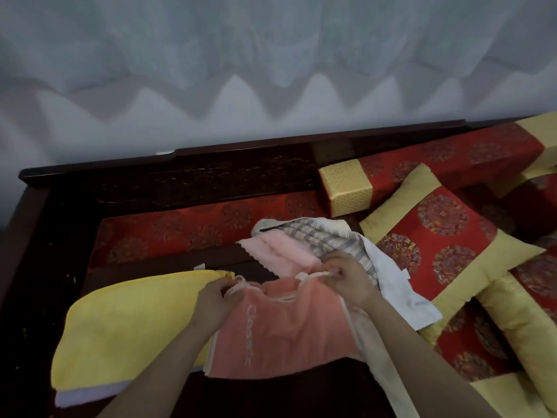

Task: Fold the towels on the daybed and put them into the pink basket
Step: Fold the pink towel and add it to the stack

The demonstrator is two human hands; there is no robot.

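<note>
A salmon-orange towel (283, 333) with white lettering hangs doubled between my hands above the daybed (180, 218). My left hand (215, 300) pinches its upper left corner, and my right hand (349, 277) pinches the white-trimmed upper right corner. A folded yellow towel (129, 330) lies to the left on a pale lilac one (87, 395). Behind my hands lie a light pink towel (271, 254), a grey striped towel (319, 236) and a white towel (401, 294). A beige cloth (379, 357) hangs under my right forearm. No pink basket is in view.
Red and gold cushions (437, 236) and a long bolster (422, 167) fill the right side. The dark wooden backrest (211, 173) runs along the back, its armrest at the left. A white curtain (271, 55) hangs behind.
</note>
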